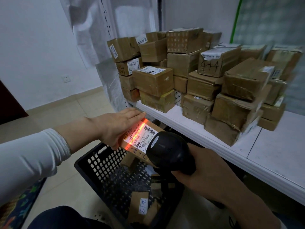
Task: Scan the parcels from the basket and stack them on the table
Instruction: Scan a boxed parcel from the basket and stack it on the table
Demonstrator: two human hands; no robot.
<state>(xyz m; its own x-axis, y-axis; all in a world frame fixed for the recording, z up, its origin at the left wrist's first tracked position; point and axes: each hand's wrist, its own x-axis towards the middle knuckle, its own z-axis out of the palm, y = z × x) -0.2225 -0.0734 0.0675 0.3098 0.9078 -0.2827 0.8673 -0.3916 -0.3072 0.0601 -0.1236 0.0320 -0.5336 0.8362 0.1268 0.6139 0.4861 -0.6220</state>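
Watching remotely as a scan is under way above the black perforated plastic basket [99, 156], I see the main risk as a missed read. The red beam falls slantwise across the white shipping label [143, 134], and a small tilt of the brown cardboard parcel [130, 147] could carry the barcode out of the line. A drop is the second risk. The parcel is held along one side only, over the loose cartons [140, 205] lying in the basket, and a slip would send it back among them. The third risk waits on the white desk [272, 154]: the stacked brown boxes [198, 80] stand several high, and some near the front edge sit unevenly, so a careless placement could, in my judgement, knock one off. The left grip [118, 126] lies along the parcel's left side with fingers nearly straight and together, their tips near the far end of the beam, and the thumb tucked against the near corner, pinching the parcel between them. The right grip [206, 172] is curled round the handle of the black handheld scanner [168, 151], whose head points at the label from just beside it.
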